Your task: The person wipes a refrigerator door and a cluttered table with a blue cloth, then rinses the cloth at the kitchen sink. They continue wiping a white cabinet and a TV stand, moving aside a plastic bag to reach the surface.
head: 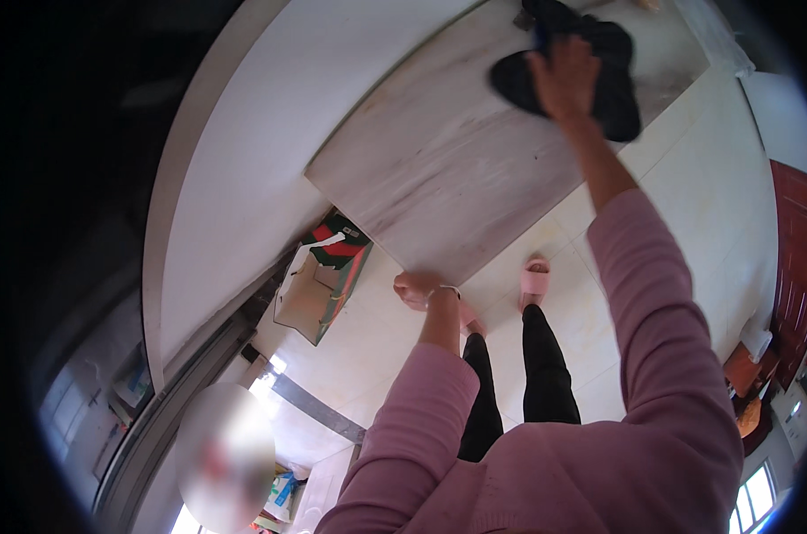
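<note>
Flat on a crumpled black cloth (614, 73), my right hand (567, 77) reaches to the far end of a grey-veined marble-look slab (463, 147). Its fingers are spread over the fabric, and both hand and cloth are blurred. My left hand (420, 288) is curled into a fist at the slab's near corner, with nothing visible in it. Whether that fist rests on the slab's edge or hovers just off it, I cannot tell. A bracelet (447, 291) circles the left wrist.
An open paper shopping bag (317, 294) with green and red sides stands on the tiled floor (370, 340) left of the slab. A white curved panel (257, 120) borders the slab's left side. Clear plastic (720, 40) hangs at the far right corner. A dark red panel (800, 253) stands right.
</note>
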{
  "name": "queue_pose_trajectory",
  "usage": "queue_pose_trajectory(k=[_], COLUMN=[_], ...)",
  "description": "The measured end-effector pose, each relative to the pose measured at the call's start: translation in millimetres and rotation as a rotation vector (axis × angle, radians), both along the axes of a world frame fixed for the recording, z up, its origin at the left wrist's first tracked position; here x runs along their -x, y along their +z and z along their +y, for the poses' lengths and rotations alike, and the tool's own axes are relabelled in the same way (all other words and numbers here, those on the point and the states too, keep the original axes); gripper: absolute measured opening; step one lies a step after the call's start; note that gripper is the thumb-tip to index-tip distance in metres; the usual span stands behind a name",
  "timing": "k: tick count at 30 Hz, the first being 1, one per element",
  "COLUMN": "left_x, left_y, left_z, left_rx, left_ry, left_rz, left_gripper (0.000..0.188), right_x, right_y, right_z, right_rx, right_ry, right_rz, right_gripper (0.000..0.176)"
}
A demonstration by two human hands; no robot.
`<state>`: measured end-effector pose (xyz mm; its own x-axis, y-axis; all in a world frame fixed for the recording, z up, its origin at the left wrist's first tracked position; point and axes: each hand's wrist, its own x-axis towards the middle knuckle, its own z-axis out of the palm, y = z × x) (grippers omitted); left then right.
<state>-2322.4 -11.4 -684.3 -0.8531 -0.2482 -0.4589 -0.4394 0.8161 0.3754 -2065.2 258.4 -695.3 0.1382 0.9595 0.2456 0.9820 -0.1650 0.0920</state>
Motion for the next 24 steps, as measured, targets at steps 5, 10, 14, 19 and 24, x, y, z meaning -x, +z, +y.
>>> queue_pose_trajectory(k=[5,10,14,19,24], left_x=[0.9,1.5,3.4,13.8,52.6], left_y=[-7.3,-8.0,-18.9,-71.2,-65.7], left_z=[-2.1,-2.8,-12.3,-31.5,-52.6], left_rx=[0.056,0.003,-0.024,-0.072,-0.459], left_ry=[-0.042,-0.027,-0.051,-0.076,-0.103], left_rz=[0.071,0.117,0.12,0.228,-0.182], left_gripper=[0.045,0.045,0.045,0.045,0.036], right_x=[183.1,172.8,35.1,-62.3,-58.3], right_y=[8.3,52.8,47.5,-3.1,-13.8], right_z=[-103.3,-165.4,-108.8,-78.6,-85.5], right_rx=[0.016,0.276,-0.013,-0.069,-0.015], right_ry=[0.602,0.888,0.299,0.114,0.102], right_rz=[0.378,0.863,0.766,0.326,0.235], right_gripper=[0.068,0.054,0.043,0.056,0.061])
